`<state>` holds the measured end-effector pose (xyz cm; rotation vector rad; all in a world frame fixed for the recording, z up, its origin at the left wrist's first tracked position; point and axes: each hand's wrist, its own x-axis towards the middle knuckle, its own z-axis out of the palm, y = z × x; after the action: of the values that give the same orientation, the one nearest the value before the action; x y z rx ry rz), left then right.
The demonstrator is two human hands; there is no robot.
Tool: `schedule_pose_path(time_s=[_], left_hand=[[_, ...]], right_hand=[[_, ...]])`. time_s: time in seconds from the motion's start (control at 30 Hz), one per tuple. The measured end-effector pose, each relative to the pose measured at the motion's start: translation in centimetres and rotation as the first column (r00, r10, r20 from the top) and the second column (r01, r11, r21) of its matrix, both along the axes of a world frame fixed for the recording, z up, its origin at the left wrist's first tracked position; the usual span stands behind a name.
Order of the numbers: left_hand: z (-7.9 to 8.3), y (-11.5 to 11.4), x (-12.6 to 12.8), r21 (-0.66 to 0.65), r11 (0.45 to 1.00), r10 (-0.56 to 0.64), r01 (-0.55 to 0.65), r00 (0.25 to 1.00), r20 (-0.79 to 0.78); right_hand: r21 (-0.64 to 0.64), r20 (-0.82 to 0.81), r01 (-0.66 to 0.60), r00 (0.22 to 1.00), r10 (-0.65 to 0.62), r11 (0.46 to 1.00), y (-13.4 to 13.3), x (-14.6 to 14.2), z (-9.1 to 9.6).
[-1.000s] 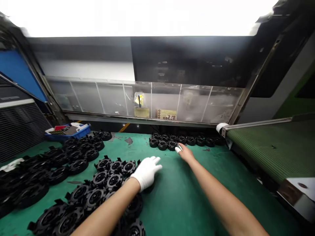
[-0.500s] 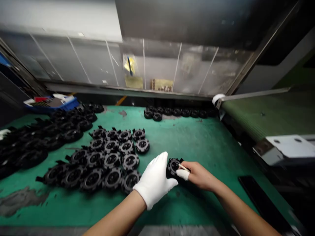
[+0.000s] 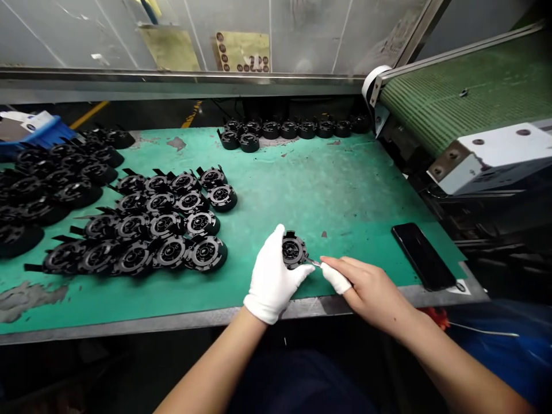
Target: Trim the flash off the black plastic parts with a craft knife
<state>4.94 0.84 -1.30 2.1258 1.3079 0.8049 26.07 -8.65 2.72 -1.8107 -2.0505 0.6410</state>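
Note:
My left hand (image 3: pixel 272 276), in a white glove, is closed round a round black plastic part (image 3: pixel 294 250) near the table's front edge. Its thumb lies along the near side of the part, and the fingers are on the left side. My right hand (image 3: pixel 360 283), bare but for a white cover on the thumb, pinches a thin metal-tipped tool (image 3: pixel 315 263). The tool's tip meets the right edge of the part; most of its handle is hidden in the hand. To the left, several similar round black parts (image 3: pixel 171 252) stand in rows.
More black parts (image 3: pixel 290 127) line the table's back edge, and others crowd the far left beside a blue bin (image 3: pixel 54 133). A black phone (image 3: pixel 422 256) lies at the right. A green conveyor belt (image 3: pixel 470 75) with a white bracket (image 3: pixel 495 152) borders the green table mat (image 3: pixel 336 184).
My left hand has closed round the black part, which it stood beside before. The tool has shifted from over the part's face to its right edge. My view has tilted down.

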Motion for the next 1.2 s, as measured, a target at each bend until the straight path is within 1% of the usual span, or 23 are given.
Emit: schedule_pose_path(time_s=[0.07,0.17,0.3,0.4,0.43,0.5,0.53,0.57,0.6,0.63,0.67,0.7,0.77,0.8,0.83,0.9,0.97,1.03,1.1,1.17,1.2], left_hand=[[-0.2,-0.1,0.3,0.030,0.999,0.019,-0.019,1.000,-0.014],[-0.6,0.0,0.3,0.072,0.997,0.009,-0.006,0.999,-0.036],[-0.9,0.3,0.1,0.095,0.995,0.000,0.005,0.999,-0.052],[-0.9,0.4,0.2,0.115,0.993,-0.015,0.020,0.999,-0.046],[-0.9,0.4,0.2,0.120,0.992,-0.024,0.029,0.999,-0.042],[-0.8,0.3,0.4,0.118,0.993,-0.027,0.030,0.999,-0.033],[-0.6,0.3,0.4,0.109,0.994,-0.015,0.019,0.999,-0.030],[-0.3,0.4,0.3,0.095,0.995,-0.007,0.010,1.000,-0.029],[0.1,0.6,0.1,0.077,0.997,-0.015,0.017,0.999,-0.032],[0.7,1.0,-0.4,0.055,0.997,-0.049,0.052,0.998,-0.040],[1.4,1.5,-1.0,0.024,0.992,-0.119,0.120,0.991,-0.054],[2.2,2.1,-2.0,-0.013,0.975,-0.222,0.222,0.972,-0.074],[4.0,3.4,-4.3,-0.103,0.898,-0.438,0.428,0.891,-0.116],[4.8,3.9,-5.5,-0.140,0.865,-0.500,0.483,0.855,-0.138],[5.5,4.3,-6.6,-0.169,0.849,-0.525,0.501,0.837,-0.157],[6.2,4.4,-8.2,-0.210,0.855,-0.509,0.474,0.845,-0.165],[5.8,3.7,-8.6,-0.231,0.887,-0.435,0.400,0.892,-0.122],[4.6,2.5,-7.9,-0.236,0.925,-0.317,0.297,0.947,-0.052],[3.0,1.6,-6.7,-0.225,0.957,-0.189,0.183,0.982,-0.005],[1.7,1.1,-5.7,-0.191,0.976,-0.110,0.107,0.994,-0.003],[1.3,1.0,-5.4,-0.168,0.982,-0.095,0.092,0.995,-0.013]], right_hand=[[0.016,0.091,-0.022,0.996,0.020,1.000,0.7,-0.4,0.1],[0.018,0.207,-0.045,0.978,0.040,0.999,1.0,-0.4,0.2],[-0.007,0.288,-0.057,0.956,0.057,0.998,0.6,-0.7,0.5],[0.009,0.347,-0.044,0.937,0.038,0.999,0.8,-0.5,0.5],[0.017,0.375,-0.013,0.927,0.005,1.000,1.0,-0.1,0.4],[0.039,0.432,0.106,0.895,-0.113,0.994,1.5,1.7,0.1],[0.053,0.454,0.191,0.870,-0.194,0.980,1.7,2.8,-0.1],[0.067,0.465,0.246,0.850,-0.248,0.967,1.9,4.0,-0.1],[0.076,0.466,0.261,0.844,-0.266,0.962,2.0,5.0,-0.2],[0.085,0.457,0.258,0.848,-0.268,0.962,1.9,5.8,-0.1],[0.084,0.421,0.229,0.874,-0.243,0.970,1.8,6.2,0.0],[0.077,0.364,0.189,0.909,-0.204,0.979,1.6,6.3,0.1],[0.044,0.215,0.092,0.971,-0.100,0.995,1.2,5.5,0.2],[0.027,0.145,0.049,0.988,-0.052,0.998,1.0,4.8,0.2],[0.009,0.093,0.015,0.996,-0.015,1.000,1.0,4.0,0.1],[-0.011,0.042,-0.032,0.999,0.033,0.999,1.2,2.6,0.0],[-0.004,0.013,-0.066,0.998,0.066,0.998,1.8,1.5,-0.1],[0.012,0.007,-0.104,0.995,0.104,0.995,2.7,0.8,0.1],[0.024,0.043,-0.139,0.990,0.138,0.990,3.8,0.2,0.5],[0.024,0.110,-0.178,0.979,0.174,0.984,4.8,-0.2,0.9],[0.020,0.145,-0.196,0.971,0.191,0.980,5.2,-0.3,1.1]])
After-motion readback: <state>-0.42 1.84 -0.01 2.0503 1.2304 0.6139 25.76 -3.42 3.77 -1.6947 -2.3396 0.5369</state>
